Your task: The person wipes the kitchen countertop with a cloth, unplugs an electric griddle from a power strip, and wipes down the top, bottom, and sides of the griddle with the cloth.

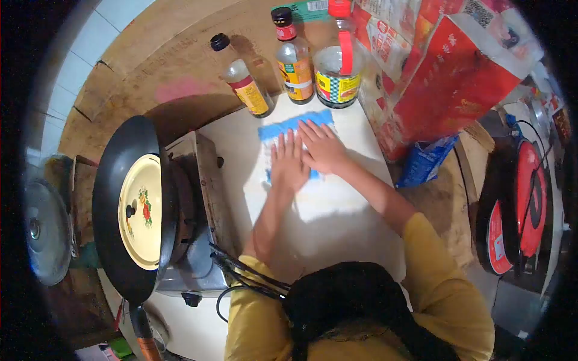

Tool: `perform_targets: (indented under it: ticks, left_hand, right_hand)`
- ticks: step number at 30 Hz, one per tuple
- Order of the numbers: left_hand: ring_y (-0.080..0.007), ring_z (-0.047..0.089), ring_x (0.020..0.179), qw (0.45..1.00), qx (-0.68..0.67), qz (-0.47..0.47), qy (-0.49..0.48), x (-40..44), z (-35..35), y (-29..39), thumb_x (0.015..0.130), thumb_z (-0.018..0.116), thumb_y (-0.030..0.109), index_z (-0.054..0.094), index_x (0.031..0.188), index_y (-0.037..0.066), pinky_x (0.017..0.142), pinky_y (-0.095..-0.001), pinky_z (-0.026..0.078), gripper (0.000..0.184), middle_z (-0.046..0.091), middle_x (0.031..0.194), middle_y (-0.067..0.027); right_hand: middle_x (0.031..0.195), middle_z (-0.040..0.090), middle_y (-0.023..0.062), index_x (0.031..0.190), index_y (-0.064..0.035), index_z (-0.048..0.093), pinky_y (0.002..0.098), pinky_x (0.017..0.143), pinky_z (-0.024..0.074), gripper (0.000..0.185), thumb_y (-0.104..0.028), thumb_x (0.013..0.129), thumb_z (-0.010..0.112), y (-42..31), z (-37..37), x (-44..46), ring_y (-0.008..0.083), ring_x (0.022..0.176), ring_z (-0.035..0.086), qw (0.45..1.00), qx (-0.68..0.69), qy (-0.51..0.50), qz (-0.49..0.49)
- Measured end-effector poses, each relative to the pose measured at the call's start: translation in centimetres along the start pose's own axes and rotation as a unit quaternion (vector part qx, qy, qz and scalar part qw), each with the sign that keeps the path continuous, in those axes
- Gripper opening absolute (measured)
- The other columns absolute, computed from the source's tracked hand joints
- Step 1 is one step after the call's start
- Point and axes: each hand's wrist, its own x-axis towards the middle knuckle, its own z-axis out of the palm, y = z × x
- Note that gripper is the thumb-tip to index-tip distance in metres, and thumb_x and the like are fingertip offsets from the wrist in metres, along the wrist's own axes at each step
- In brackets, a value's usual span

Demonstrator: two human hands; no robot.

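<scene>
A blue and white cloth [280, 130] lies flat on the white countertop [337, 234], partly covered by both hands. My left hand [289, 165] rests on its lower middle, fingers stretched forward. Beside it my right hand [324, 149] presses on the cloth's right part, fingers extended up to the blue edge. The two hands touch or nearly touch at the thumbs. Just behind the cloth stand a dark-capped bottle [247, 84], a second dark-capped bottle [295, 69] and a red-capped jug [337, 66] with a red handle.
At left a black wok [108, 210] holding a cream lid [142, 198] sits on a gas stove [211, 180]. Black cables [247, 271] hang near my left forearm. Red bags [451, 72] and a blue packet [427, 159] stand at right, beyond them a red appliance [530, 198].
</scene>
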Motion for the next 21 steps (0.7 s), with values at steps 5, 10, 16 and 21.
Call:
perform_targets:
  ticks: [5,10,16,21]
  left_hand:
    - [-0.0302,0.010,0.116,0.993,-0.059,0.095,-0.047,-5.9,-0.9,7.2,0.070,0.039,0.030,0.018,0.119,-0.001,0.093,-0.0437,0.008,0.062,0.012,0.126,-0.0151]
    - [-0.0278,0.011,0.117,0.989,-0.058,0.132,-0.034,-0.8,0.2,5.0,0.070,0.039,0.030,0.019,0.120,0.004,0.093,-0.0431,0.009,0.060,0.014,0.126,-0.0110]
    - [-0.0255,0.012,0.117,0.992,-0.037,0.120,-0.020,2.2,1.5,5.9,0.072,0.035,0.028,0.020,0.120,0.010,0.093,-0.0430,0.009,0.053,0.016,0.126,-0.0070]
    - [-0.0253,0.012,0.117,0.978,-0.105,0.182,-0.015,-5.8,0.5,10.9,0.070,0.040,0.027,0.026,0.117,0.005,0.093,-0.0437,0.009,0.054,0.019,0.125,-0.0088]
  right_hand:
    - [0.123,0.022,0.0138,0.113,0.0025,0.030,0.0389,0.092,0.0147,0.060,-0.035,0.067,0.041,0.0,-3.5,-9.6,0.0248,0.115,0.018,0.999,-0.029,-0.034,0.009]
    - [0.123,0.021,0.0159,0.113,0.0047,0.029,0.0406,0.091,0.0158,0.064,-0.035,0.065,0.045,2.1,-2.5,-6.4,0.0259,0.114,0.019,0.997,-0.046,0.007,0.068]
    - [0.121,0.022,0.0197,0.112,0.0046,0.029,0.0421,0.090,0.0178,0.061,-0.033,0.067,0.047,4.4,-1.8,-4.9,0.0300,0.113,0.021,0.989,-0.076,0.020,0.124]
    - [0.120,0.019,0.0249,0.110,0.0091,0.028,0.0460,0.089,0.0167,0.060,-0.029,0.067,0.045,1.7,-4.5,-14.5,0.0369,0.112,0.018,0.997,0.015,0.004,0.081]
